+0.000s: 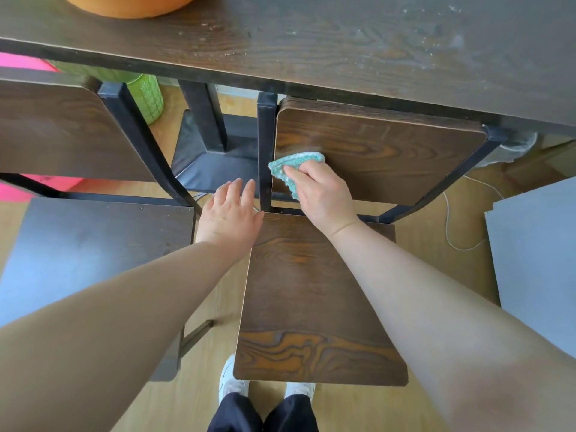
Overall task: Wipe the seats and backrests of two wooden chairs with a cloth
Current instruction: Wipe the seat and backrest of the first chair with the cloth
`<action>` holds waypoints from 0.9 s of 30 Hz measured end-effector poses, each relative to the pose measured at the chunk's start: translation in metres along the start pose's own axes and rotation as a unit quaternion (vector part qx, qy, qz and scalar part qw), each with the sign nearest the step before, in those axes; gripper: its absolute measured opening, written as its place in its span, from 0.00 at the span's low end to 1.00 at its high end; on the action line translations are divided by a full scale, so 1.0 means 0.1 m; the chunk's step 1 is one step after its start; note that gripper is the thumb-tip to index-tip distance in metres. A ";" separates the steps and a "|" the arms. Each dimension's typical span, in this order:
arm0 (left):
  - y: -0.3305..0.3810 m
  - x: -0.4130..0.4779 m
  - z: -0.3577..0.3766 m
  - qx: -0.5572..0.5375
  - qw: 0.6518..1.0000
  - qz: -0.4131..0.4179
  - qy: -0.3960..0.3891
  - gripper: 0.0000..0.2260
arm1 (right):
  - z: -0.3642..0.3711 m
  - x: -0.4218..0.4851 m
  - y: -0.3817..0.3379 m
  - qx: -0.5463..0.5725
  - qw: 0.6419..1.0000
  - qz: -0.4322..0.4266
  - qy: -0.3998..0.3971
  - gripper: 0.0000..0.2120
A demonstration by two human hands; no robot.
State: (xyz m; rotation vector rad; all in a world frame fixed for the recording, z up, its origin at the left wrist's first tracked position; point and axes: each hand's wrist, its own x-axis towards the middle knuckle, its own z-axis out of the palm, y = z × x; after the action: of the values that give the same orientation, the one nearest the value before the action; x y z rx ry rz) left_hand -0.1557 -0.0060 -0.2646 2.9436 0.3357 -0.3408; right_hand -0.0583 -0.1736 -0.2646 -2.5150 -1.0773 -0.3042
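Observation:
Two wooden chairs with black metal frames stand side by side at a table. The right chair has a dark wood-grain seat [311,294] and a backrest [389,154]. My right hand [324,194] presses a folded teal cloth [291,165] against the lower left corner of that backrest. My left hand [230,213] hovers flat, fingers spread, at the seat's rear left corner, holding nothing. The left chair's seat [87,244] and backrest [59,132] lie further left.
A dark wooden table [343,48] runs across the top, with an orange bowl [131,4] on it. Beneath it are a green container [146,95], pink items [18,62] and a black table base [212,151]. A grey board [539,260] stands right; a white cable [448,222] trails on the floor.

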 end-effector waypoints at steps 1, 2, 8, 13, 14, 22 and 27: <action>-0.02 0.00 0.01 -0.003 1.000 -0.002 -0.003 0.27 | 0.05 -0.03 0.01 0.000 1.000 -0.003 -0.014 0.18; -0.03 -0.01 0.02 -0.006 1.000 -0.004 -0.004 0.27 | 0.11 -0.05 0.02 -0.001 1.000 -0.005 -0.028 0.18; -0.10 -0.06 0.06 0.003 1.000 -0.007 -0.010 0.27 | 0.34 -0.16 0.09 -0.019 0.994 -0.023 -0.101 0.14; -0.05 -0.16 0.06 0.000 1.000 -0.012 -0.008 0.27 | 0.28 -0.28 0.04 -0.041 0.979 0.036 -0.197 0.12; -0.02 -0.18 0.04 0.001 1.000 -0.009 -0.008 0.27 | 0.25 -0.31 0.06 -0.040 0.978 0.042 -0.199 0.12; 0.32 -0.27 -0.16 0.017 0.999 0.043 0.019 0.28 | -0.43 -0.41 0.03 0.009 0.999 -0.003 -0.035 0.10; 0.56 -0.27 -0.45 0.012 0.997 0.060 0.053 0.28 | -1.04 -0.27 0.12 -0.002 0.997 0.041 0.067 0.13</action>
State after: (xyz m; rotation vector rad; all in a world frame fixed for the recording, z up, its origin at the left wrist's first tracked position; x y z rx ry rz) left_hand -0.1585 -0.0568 -0.2076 2.9957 0.1665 -0.1761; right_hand -0.0723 -0.2434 -0.1830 -2.4952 -0.9196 -0.4459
